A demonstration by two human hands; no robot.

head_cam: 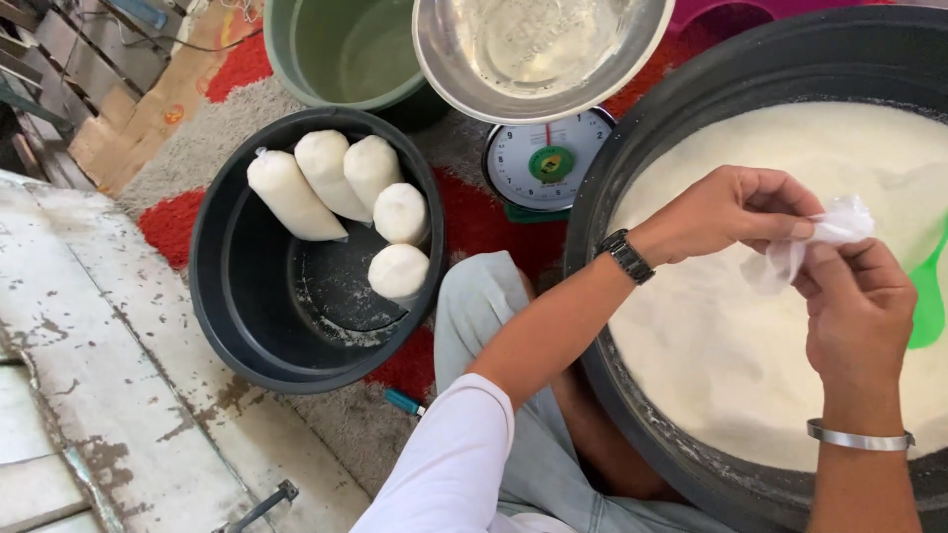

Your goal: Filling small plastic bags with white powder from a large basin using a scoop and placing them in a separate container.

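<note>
Head view: my left hand (731, 212) and right hand (857, 301) both pinch a thin, crumpled clear plastic bag (820, 237) between fingertips, holding it just above the white powder (750, 326) that fills the big black tub (691, 99). The film looks flimsy and bunched, so I judge it could tear or slip if I pull the mouth apart unevenly, and powder clinging to my fingers would make the grip worse. Five filled bags (341, 178) lean in the smaller black basin (227, 296) well apart to my left, beside the scale (543, 158).
</note>
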